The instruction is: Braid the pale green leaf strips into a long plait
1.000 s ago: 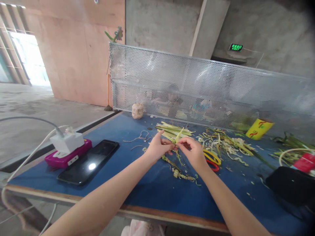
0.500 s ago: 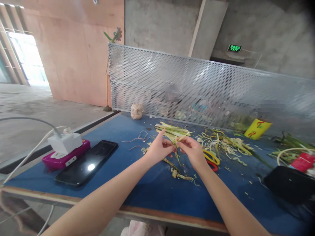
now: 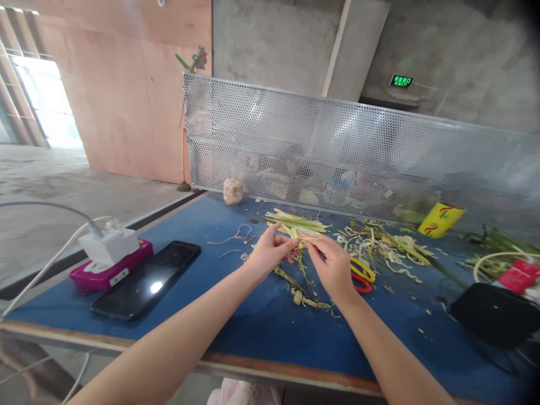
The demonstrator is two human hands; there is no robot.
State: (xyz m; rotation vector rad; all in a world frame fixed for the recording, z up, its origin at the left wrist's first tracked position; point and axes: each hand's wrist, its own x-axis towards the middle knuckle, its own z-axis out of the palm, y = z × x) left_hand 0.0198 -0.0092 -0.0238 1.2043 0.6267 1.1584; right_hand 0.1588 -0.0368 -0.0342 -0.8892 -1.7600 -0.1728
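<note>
While the blue bench [image 3: 253, 332] is a mess of leaf trimmings [image 3: 379, 242], my left hand [image 3: 268, 256] and right hand [image 3: 333, 267] hover just above it, each grip pinched shut on one thin leaf strip [image 3: 305, 238]. Looks light, floppy and tearable, so I'd pinch near the ends.

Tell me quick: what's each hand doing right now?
Left hand: closed, fingertips pinching the leaf strip.
Right hand: closed, pinching the same leaf strip from the other end.
</note>
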